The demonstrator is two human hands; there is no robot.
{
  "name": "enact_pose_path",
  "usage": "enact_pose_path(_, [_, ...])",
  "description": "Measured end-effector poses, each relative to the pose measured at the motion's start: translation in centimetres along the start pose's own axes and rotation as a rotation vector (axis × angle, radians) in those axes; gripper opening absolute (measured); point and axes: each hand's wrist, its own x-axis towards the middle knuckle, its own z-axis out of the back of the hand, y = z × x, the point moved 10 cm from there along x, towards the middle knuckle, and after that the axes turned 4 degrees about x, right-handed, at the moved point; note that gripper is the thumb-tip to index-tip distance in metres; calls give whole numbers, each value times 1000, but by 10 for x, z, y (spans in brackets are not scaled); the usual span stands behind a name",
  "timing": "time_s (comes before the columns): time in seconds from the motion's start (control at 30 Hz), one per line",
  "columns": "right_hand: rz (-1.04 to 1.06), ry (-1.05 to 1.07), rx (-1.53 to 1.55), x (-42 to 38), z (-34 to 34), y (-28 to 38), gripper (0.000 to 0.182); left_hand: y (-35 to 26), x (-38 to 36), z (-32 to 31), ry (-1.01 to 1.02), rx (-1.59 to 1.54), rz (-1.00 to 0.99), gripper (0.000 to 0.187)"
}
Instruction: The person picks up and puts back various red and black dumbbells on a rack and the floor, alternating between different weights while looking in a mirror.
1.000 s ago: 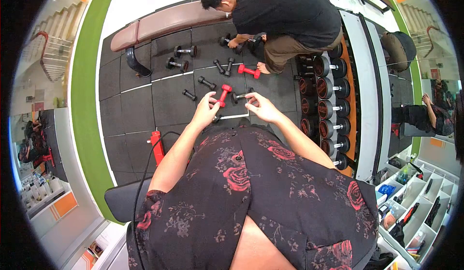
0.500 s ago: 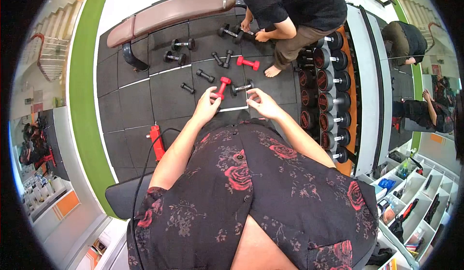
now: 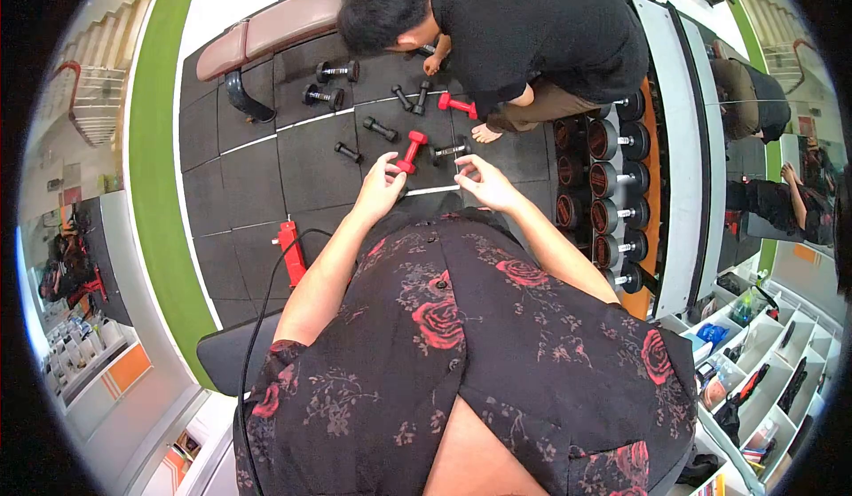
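Observation:
My left hand (image 3: 382, 187) hovers with loosely curled, parted fingers beside a red dumbbell (image 3: 412, 152). Its fingertips overlap the lower end in view, and no grip on it shows. To the right, my right hand (image 3: 488, 185) has thumb and forefinger apart with nothing between them. Just beyond those fingers lies a black dumbbell with a metal handle (image 3: 450, 151). Small black dumbbells, one at the left (image 3: 380, 129) and a smaller one (image 3: 348, 152), rest on the dark floor mats. Another red dumbbell (image 3: 457, 106) lies farther off, near a person's bare foot.
A person in a black shirt (image 3: 541, 35) bends over the floor, one hand (image 3: 433, 63) at a dumbbell partly hidden by the head. A brown padded bench (image 3: 297, 26) stands behind. Along the right runs a dumbbell rack (image 3: 612, 181). A red metal piece (image 3: 289, 252) and black cable lie left.
The person in black has leaned farther left and down, covering part of the bench and dumbbells. My view has shifted slightly; my hands stay almost in place, and the dumbbells near them remain down.

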Motion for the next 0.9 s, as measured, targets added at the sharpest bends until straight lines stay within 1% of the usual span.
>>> enact_pose_path(0.1, [-3,9,-27,1,-2,2,42,1,-1,2,-17,0,-5,54])
enact_pose_path(0.17, [-25,36,-35,1,-3,3,42,1,-3,3,-9,6,16,51])
enact_pose_path(0.4, [-31,75,-60,5,-12,4,42,9,-6,7,-21,-31,2,53])
enact_pose_path(0.77, [-7,53,-78,5,-13,10,44,-3,-11,14,-8,-23,8,50])
enact_pose_path(0.9, [-6,55,-65,6,-17,6,44,7,-10,16,-5,-25,18,49])
